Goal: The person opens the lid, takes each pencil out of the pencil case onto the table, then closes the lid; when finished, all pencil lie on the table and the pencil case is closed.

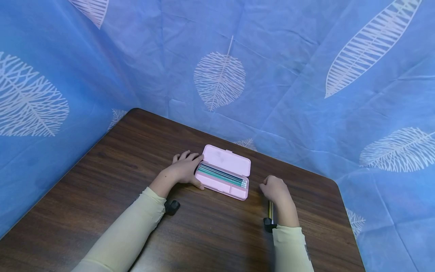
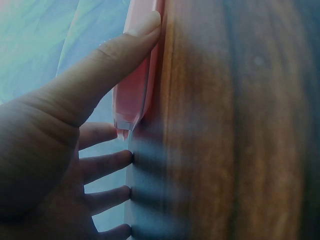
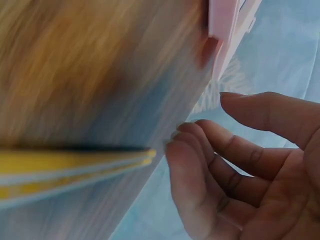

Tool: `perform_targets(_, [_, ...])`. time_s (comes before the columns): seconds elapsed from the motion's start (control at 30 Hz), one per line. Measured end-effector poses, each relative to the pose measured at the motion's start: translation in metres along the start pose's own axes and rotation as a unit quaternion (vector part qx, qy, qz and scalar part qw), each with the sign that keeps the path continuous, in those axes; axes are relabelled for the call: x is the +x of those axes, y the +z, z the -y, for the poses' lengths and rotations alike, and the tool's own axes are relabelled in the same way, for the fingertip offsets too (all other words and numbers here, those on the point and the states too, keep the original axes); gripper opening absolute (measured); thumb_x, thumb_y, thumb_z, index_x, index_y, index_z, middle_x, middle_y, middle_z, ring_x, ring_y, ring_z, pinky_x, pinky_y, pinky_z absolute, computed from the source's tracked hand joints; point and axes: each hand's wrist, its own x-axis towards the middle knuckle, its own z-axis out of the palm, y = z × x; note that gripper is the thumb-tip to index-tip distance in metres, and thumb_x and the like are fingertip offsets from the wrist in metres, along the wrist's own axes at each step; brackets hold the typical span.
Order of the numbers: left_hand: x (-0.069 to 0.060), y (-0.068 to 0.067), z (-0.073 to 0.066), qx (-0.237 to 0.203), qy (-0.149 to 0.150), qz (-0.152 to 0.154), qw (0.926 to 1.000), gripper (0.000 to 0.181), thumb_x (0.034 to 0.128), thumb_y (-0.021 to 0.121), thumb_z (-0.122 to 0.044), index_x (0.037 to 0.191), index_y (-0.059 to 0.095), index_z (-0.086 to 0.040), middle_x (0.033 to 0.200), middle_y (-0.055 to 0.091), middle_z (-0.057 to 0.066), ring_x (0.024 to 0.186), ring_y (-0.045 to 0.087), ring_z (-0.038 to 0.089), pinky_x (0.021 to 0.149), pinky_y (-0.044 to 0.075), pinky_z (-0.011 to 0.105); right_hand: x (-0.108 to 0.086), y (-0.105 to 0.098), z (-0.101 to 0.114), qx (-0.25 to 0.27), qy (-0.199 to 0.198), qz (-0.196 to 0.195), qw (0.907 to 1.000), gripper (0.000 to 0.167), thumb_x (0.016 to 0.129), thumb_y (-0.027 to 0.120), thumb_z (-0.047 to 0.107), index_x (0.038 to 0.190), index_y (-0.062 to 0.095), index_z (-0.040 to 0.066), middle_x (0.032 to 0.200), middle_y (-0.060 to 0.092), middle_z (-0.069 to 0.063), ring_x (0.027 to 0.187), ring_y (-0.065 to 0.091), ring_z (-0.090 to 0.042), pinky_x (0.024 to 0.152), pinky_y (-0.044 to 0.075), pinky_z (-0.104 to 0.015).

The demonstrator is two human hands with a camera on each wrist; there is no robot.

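Note:
A pink pencil case lies on the table with its lid hinged back. Inside it is a row of green and dark pencils, pale ends toward the right. My left hand is at the case's left end, thumb touching the front side and index finger near the lid's corner. Its other fingers spread straight, tips at the table. Right of the case, my right hand hovers with fingers loosely bent. Nothing lies between its thumb and fingers. Slim yellow, silver-striped sticks lie beneath it, partly hidden by the wrist.
The dark wooden table has rounded far corners. A blue cloth with white leaf prints hangs behind it and along the left side. A black strap piece shows at the left wrist, another at the right wrist.

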Motion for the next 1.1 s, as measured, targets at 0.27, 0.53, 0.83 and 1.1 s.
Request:
perform_targets(0.27, [-0.001, 0.0, 0.0, -0.004, -0.002, 0.005, 1.0, 0.125, 0.0773, 0.089, -0.065, 0.172, 0.025, -0.016, 0.179, 0.026, 0.014, 0.167, 0.012, 0.045, 0.129, 0.015, 0.073, 0.005, 0.009, 0.026, 0.007, -0.012, -0.006, 0.9999, 0.019, 0.104, 0.066, 0.018, 0.093, 0.066, 0.002, 0.073, 0.058, -0.005, 0.066, 0.053, -0.018, 0.059, 0.041, -0.03])
perform_targets(0.53, [0.0, 0.0, 0.0, -0.005, 0.001, 0.001, 1.0, 0.125, 0.0767, 0.09, -0.065, 0.172, 0.025, -0.016, 0.179, 0.026, 0.013, 0.167, 0.013, 0.045, 0.129, 0.015, 0.073, 0.01, 0.016, 0.05, 0.003, -0.057, -0.009, 0.9983, 0.016, 0.098, 0.07, 0.018, 0.098, 0.07, 0.003, 0.082, 0.066, -0.008, 0.07, 0.057, -0.02, 0.062, 0.041, -0.03])
perform_targets(0.83, [0.0, -0.002, 0.0, -0.005, 0.002, -0.001, 1.0, 0.125, 0.0762, 0.09, -0.066, 0.172, 0.026, -0.017, 0.178, 0.027, 0.013, 0.167, 0.013, 0.045, 0.129, 0.015, 0.073, 0.019, 0.025, 0.072, -0.01, -0.1, -0.011, 0.9949, 0.016, 0.096, 0.075, 0.018, 0.103, 0.072, 0.003, 0.087, 0.064, -0.008, 0.075, 0.057, -0.02, 0.067, 0.046, -0.032])
perform_targets(1.1, [0.001, -0.001, 0.0, -0.005, 0.001, -0.002, 1.0, 0.125, 0.0763, 0.09, -0.066, 0.172, 0.026, -0.017, 0.178, 0.027, 0.013, 0.167, 0.013, 0.045, 0.129, 0.015, 0.072, 0.024, 0.033, 0.088, -0.001, -0.137, -0.017, 0.9905, 0.014, 0.094, 0.077, 0.016, 0.1, 0.072, 0.005, 0.087, 0.06, -0.006, 0.077, 0.054, -0.019, 0.075, 0.048, -0.036])
